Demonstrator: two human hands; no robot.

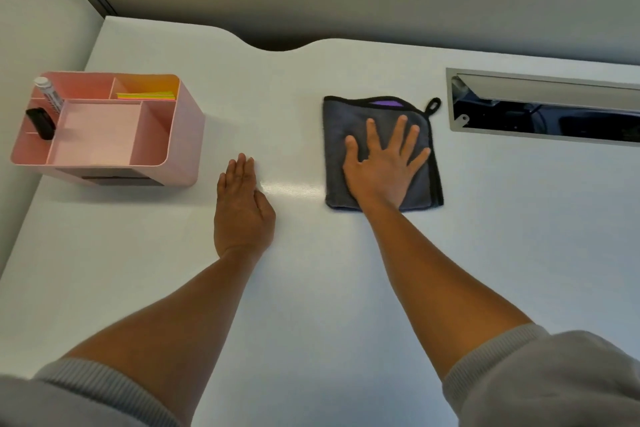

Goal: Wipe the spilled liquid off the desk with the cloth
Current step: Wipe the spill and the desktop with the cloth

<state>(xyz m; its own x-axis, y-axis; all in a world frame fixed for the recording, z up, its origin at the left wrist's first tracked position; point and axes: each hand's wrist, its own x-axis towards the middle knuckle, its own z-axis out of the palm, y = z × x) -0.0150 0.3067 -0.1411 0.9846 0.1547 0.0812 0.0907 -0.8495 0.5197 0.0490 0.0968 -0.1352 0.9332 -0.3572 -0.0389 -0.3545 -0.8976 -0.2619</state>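
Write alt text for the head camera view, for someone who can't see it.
A person's right hand presses flat on a folded grey cloth on a white desk, while the left hand rests flat beside a glossy streak. A pink organiser stands far left.

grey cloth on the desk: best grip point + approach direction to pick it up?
Probably the black hanging loop at the far right corner of the grey cloth, pinched from above and the right. The cloth lies folded flat on the desk under the spread right hand, so it offers little to pinch elsewhere; the loop juts past the hem, clear of the fingers.
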